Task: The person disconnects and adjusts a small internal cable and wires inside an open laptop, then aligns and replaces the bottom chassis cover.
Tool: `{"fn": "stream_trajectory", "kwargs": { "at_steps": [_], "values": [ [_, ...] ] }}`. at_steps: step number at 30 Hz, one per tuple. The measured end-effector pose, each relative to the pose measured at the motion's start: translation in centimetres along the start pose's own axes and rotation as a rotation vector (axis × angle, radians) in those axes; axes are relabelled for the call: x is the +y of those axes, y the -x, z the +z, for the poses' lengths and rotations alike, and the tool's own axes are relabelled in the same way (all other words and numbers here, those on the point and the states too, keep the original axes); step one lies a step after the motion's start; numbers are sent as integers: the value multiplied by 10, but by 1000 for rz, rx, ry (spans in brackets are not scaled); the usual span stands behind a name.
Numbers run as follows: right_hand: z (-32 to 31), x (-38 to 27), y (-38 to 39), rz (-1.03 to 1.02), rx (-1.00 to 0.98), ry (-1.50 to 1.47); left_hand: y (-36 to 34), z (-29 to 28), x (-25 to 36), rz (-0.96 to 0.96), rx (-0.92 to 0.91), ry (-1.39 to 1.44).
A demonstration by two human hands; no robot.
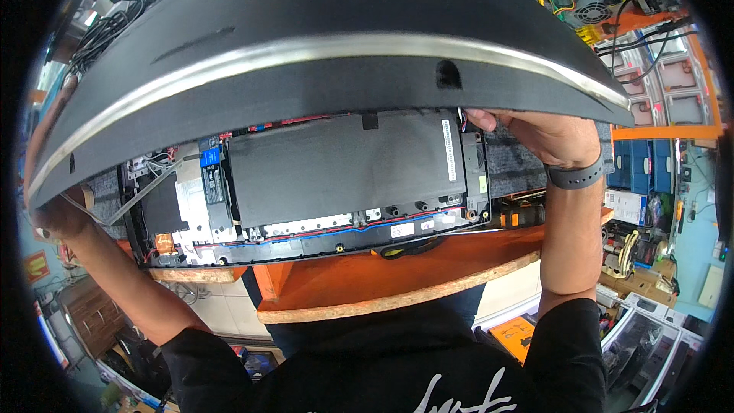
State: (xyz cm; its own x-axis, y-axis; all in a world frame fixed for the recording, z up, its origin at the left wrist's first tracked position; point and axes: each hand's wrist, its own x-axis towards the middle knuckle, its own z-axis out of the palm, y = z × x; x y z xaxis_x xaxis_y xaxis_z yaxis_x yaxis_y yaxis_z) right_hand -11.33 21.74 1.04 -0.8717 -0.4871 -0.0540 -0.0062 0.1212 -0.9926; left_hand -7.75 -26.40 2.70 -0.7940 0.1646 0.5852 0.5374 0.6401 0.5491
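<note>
A wide black panel with a pale shiny strip [367, 47], which looks like a laptop cover, is held tilted up over an opened laptop. My left hand [60, 216] is closed around the panel's left end, its fingers reaching up along the outer side. My right hand [562, 138] goes in beneath the panel's near edge on the right. One fingertip shows beside thin wires; the other fingers are hidden. Below lies the laptop's bare inside, with a large flat black battery [336, 168], a blue-tabbed part [210, 157] and red and blue wires along the near edge.
An orange bench with a raw board edge [397, 302] runs in front of me. A black-and-yellow tool [409, 248] lies by the laptop's near edge. Loose cables [103, 34] are at the far left. Blue drawers [642, 164] stand to the right.
</note>
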Motion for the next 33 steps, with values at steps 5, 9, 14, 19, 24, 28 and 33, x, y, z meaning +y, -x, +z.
{"fn": "stream_trajectory", "kwargs": {
  "at_steps": [5, 9, 14, 19, 24, 28, 33],
  "values": [
    [1, -13, -3, 4, -75, 88, -4, -13, -4, 27, -47, -30],
    [10, -24, 1, -53, 4, 51, -1, -6, -1, 1, 7, -18],
    [20, -20, 2, -245, 142, 254, -2, -1, 6, -65, 66, -1],
    [20, -15, 2, -190, 132, 185, 5, 1, 9, -71, 149, 59],
    [20, -27, 5, -74, 154, 110, 8, -3, 9, -57, 153, 78],
    [21, -27, 5, -70, 159, 77, 7, -6, 4, -61, 133, 81],
    [21, -30, 5, -53, 145, 51, -2, -12, -6, -94, 45, 65]
  ]
}}
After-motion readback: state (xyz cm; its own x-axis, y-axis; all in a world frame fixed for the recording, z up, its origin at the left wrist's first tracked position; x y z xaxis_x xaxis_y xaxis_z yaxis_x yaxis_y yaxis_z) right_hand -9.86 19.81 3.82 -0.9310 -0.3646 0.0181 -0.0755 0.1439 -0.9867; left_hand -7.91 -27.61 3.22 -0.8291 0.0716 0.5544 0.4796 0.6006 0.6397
